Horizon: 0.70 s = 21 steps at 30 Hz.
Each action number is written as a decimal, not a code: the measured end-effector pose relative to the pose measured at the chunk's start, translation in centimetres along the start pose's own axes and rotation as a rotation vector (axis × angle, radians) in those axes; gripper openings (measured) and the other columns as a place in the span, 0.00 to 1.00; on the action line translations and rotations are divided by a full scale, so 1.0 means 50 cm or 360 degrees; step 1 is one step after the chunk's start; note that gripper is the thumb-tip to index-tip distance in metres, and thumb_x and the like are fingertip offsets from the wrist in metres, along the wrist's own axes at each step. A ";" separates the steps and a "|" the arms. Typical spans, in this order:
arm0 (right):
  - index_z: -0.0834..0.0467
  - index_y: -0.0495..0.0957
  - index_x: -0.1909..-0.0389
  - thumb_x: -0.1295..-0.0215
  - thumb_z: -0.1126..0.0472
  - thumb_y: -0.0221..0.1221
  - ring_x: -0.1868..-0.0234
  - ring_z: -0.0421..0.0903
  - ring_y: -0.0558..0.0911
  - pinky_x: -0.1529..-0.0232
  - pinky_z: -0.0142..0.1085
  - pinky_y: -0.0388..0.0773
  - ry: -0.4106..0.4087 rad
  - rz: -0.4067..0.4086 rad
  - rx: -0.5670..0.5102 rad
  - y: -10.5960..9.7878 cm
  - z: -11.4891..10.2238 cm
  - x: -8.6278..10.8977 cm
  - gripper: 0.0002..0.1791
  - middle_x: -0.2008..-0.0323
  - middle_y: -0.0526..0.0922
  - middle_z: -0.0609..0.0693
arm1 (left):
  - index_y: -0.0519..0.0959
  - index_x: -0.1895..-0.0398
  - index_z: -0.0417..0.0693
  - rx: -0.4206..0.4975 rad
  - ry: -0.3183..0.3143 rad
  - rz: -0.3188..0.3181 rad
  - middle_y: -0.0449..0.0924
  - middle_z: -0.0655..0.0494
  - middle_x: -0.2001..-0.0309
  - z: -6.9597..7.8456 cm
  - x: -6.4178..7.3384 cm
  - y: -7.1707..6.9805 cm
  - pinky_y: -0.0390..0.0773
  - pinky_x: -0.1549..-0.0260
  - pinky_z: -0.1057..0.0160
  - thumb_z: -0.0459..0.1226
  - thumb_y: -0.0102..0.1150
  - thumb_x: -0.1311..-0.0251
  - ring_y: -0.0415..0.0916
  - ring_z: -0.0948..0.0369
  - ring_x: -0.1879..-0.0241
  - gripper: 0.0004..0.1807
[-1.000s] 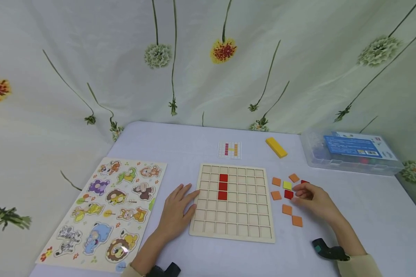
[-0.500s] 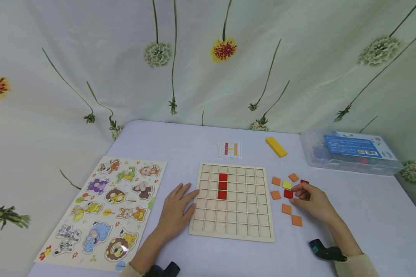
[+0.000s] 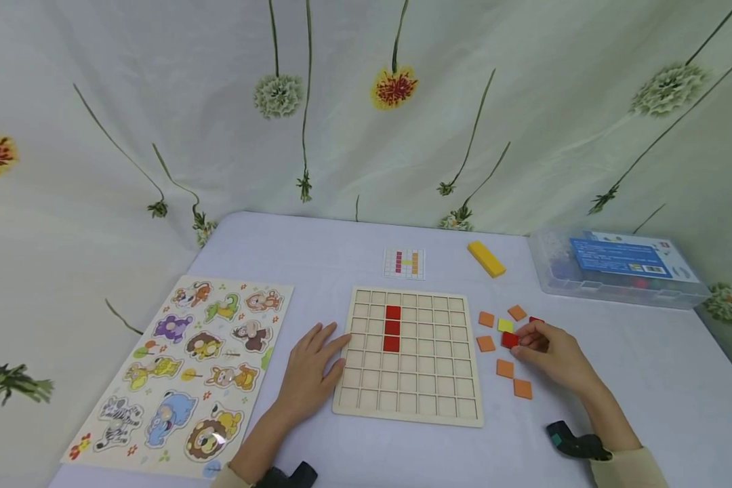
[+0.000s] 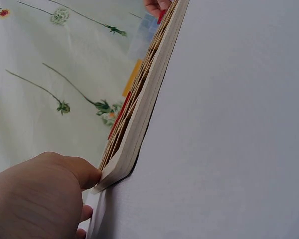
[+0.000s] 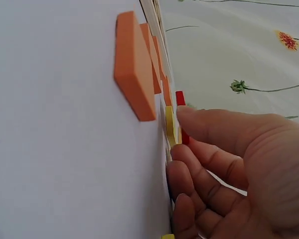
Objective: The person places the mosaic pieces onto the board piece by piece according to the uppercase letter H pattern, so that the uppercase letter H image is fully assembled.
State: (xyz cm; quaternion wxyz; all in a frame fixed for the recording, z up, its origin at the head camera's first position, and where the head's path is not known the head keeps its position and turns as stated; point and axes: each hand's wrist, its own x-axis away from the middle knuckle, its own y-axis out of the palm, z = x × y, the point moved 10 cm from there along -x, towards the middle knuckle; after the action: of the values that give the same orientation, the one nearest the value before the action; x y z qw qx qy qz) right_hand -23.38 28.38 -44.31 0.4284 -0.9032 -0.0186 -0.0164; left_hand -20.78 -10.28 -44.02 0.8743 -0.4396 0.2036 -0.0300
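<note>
My right hand (image 3: 555, 356) pinches a small red square tile (image 3: 509, 340) between thumb and fingers, right of the board. In the right wrist view this red tile (image 5: 180, 98) stands clear of the table. Close by lie a yellow tile (image 3: 505, 326) and several orange tiles (image 3: 505, 369); another red tile (image 3: 536, 320) is partly hidden behind my fingers. My left hand (image 3: 310, 376) lies with fingers spread, its fingertips touching the left edge of the wooden grid board (image 3: 407, 419). Three red tiles (image 3: 392, 328) sit in one column of the board.
A small pattern card (image 3: 404, 264) lies behind the board, with a yellow block (image 3: 486, 259) to its right. At the back right stands a clear plastic box (image 3: 622, 291) with a blue label. An animal puzzle board (image 3: 219, 318) covers the table's left side.
Between half a second ago and now, the red tile at my right fingertips has come up slightly from the table and tilted. My left hand has stayed in place.
</note>
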 end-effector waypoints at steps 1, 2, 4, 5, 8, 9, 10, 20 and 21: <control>0.64 0.77 0.56 0.41 0.60 0.67 0.63 0.47 0.76 0.66 0.26 0.74 -0.0010 0.0015 0.0007 -0.005 -0.003 0.001 0.16 0.65 0.81 0.52 | 0.78 0.40 0.47 -0.0005 0.0004 0.0002 0.69 0.41 0.32 0.001 0.000 0.000 0.57 0.34 0.35 0.34 0.59 0.39 0.57 0.41 0.29 0.22; 0.64 0.77 0.56 0.41 0.60 0.67 0.64 0.47 0.77 0.66 0.26 0.74 -0.0019 0.0035 0.0018 -0.010 -0.007 0.002 0.16 0.65 0.81 0.53 | 0.78 0.40 0.47 -0.0003 0.0000 -0.0001 0.69 0.41 0.32 0.000 0.000 0.000 0.57 0.34 0.35 0.34 0.59 0.39 0.57 0.41 0.29 0.22; 0.64 0.77 0.57 0.41 0.61 0.67 0.64 0.47 0.78 0.67 0.25 0.75 -0.0034 0.0088 0.0035 -0.022 -0.015 0.003 0.15 0.65 0.82 0.53 | 0.78 0.40 0.47 0.0005 -0.0007 -0.0007 0.68 0.41 0.32 0.000 0.000 0.000 0.56 0.33 0.36 0.34 0.59 0.39 0.57 0.41 0.29 0.22; 0.64 0.77 0.57 0.42 0.62 0.67 0.65 0.47 0.78 0.67 0.24 0.75 -0.0047 0.0113 0.0043 -0.028 -0.020 0.003 0.15 0.66 0.83 0.54 | 0.78 0.40 0.47 0.0000 -0.0005 -0.0007 0.68 0.41 0.32 0.000 -0.001 0.000 0.56 0.33 0.36 0.35 0.59 0.39 0.57 0.41 0.29 0.22; 0.65 0.77 0.57 0.43 0.65 0.68 0.66 0.47 0.79 0.69 0.24 0.75 -0.0077 0.0157 0.0044 -0.037 -0.041 0.005 0.15 0.67 0.83 0.54 | 0.78 0.40 0.47 0.0025 -0.0017 -0.0017 0.68 0.41 0.32 -0.001 -0.002 0.001 0.55 0.33 0.36 0.35 0.59 0.39 0.56 0.41 0.28 0.22; 0.65 0.78 0.57 0.44 0.65 0.68 0.67 0.46 0.78 0.69 0.24 0.75 -0.0083 0.0153 0.0037 -0.037 -0.049 0.005 0.15 0.68 0.83 0.53 | 0.78 0.40 0.47 0.0028 -0.0020 -0.0018 0.68 0.41 0.32 -0.001 -0.002 0.001 0.55 0.33 0.36 0.35 0.59 0.39 0.56 0.41 0.28 0.22; 0.65 0.78 0.57 0.44 0.65 0.68 0.67 0.46 0.78 0.69 0.24 0.75 -0.0093 0.0145 0.0030 -0.035 -0.058 0.005 0.15 0.68 0.83 0.53 | 0.78 0.40 0.47 0.0031 -0.0021 -0.0018 0.68 0.41 0.32 -0.001 -0.003 0.001 0.55 0.33 0.36 0.35 0.59 0.39 0.56 0.41 0.28 0.22; 0.63 0.79 0.62 0.47 0.62 0.71 0.70 0.42 0.77 0.70 0.27 0.76 -0.0223 -0.0005 -0.0112 0.013 -0.161 -0.001 0.14 0.72 0.81 0.48 | 0.78 0.40 0.47 0.0029 -0.0017 -0.0015 0.68 0.41 0.32 -0.001 0.000 0.002 0.56 0.33 0.36 0.35 0.59 0.39 0.56 0.41 0.28 0.22; 0.63 0.80 0.62 0.47 0.62 0.71 0.70 0.42 0.77 0.70 0.27 0.76 -0.0233 -0.0031 -0.0140 0.020 -0.171 -0.002 0.14 0.72 0.81 0.48 | 0.78 0.40 0.47 0.0033 -0.0025 -0.0024 0.68 0.42 0.31 -0.002 0.000 0.003 0.55 0.32 0.36 0.35 0.59 0.39 0.56 0.42 0.28 0.22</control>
State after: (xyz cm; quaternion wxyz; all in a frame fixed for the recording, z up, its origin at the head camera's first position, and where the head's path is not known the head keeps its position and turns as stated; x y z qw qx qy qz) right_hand -23.55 21.14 -39.67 0.3857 -0.9197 -0.0580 0.0447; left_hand -20.84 -10.27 -44.19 0.8802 -0.4323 0.1930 -0.0352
